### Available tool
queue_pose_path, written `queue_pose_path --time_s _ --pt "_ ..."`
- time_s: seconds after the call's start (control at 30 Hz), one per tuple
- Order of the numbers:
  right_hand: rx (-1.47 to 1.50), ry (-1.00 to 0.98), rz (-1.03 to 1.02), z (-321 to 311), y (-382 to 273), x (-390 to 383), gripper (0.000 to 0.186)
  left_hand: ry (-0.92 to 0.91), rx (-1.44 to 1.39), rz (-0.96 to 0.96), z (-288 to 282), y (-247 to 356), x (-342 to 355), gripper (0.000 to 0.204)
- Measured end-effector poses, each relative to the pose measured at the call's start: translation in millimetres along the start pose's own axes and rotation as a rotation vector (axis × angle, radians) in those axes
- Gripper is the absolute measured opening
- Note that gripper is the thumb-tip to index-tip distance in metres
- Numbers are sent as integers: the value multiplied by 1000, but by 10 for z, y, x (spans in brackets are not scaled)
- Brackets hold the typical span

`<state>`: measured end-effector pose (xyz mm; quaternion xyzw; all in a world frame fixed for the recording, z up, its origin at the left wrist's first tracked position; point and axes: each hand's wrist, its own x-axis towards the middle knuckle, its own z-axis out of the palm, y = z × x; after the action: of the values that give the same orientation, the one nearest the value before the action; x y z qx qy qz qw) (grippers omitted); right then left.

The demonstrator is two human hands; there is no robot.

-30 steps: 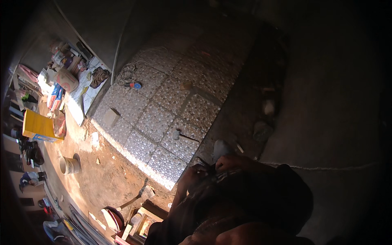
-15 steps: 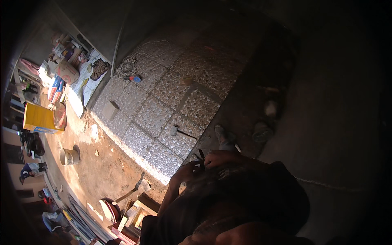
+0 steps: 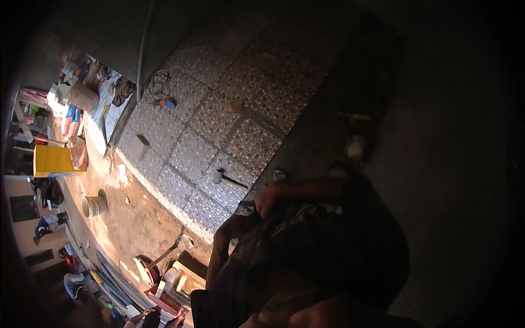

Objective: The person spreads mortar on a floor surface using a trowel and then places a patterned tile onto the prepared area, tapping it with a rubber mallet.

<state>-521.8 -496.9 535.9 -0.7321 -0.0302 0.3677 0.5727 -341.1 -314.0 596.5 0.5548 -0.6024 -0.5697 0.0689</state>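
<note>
In front of my body, my two hands are close together in deep shade. My right hand (image 3: 266,200) is closed, and a dark slim object (image 3: 247,204) juts from beside its fingers; its kind is too dark to make out. My left hand (image 3: 232,225) is just below and to the left, its fingers bent toward the same object. Those fingertips are lost in shadow. Beyond my hands, a mallet (image 3: 220,176) with a dark handle lies on the pebbled tile floor (image 3: 188,156).
A block (image 3: 140,147), a small brownish block (image 3: 235,105), and a coiled cord (image 3: 157,85) with a blue-and-red tool (image 3: 169,103) lie on the tiles. Left are a bucket (image 3: 94,206), a yellow box (image 3: 52,160) and a long-handled tool (image 3: 164,256). Other people (image 3: 76,284) are at lower left.
The view has shifted, so the floor things appear slightly further left. My hands have moved left in the picture, and the dark object has tipped from upright to nearly level.
</note>
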Motion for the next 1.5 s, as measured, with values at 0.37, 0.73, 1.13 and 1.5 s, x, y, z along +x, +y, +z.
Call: queue_pose_path --time_s 0.37,0.73,1.13,1.5 --pt "-266 195 -307 -184 232 -473 35 97 -48 -52 35 416 519 24" --pt "114 153 -67 -38 707 -626 44 27 10 0 -198 618 949 25" --pt "324 397 15 257 706 -808 46 -44 61 39 -555 387 1006 26" --pt "372 645 54 394 1214 -938 43 -355 246 315 -318 1524 2804 27"
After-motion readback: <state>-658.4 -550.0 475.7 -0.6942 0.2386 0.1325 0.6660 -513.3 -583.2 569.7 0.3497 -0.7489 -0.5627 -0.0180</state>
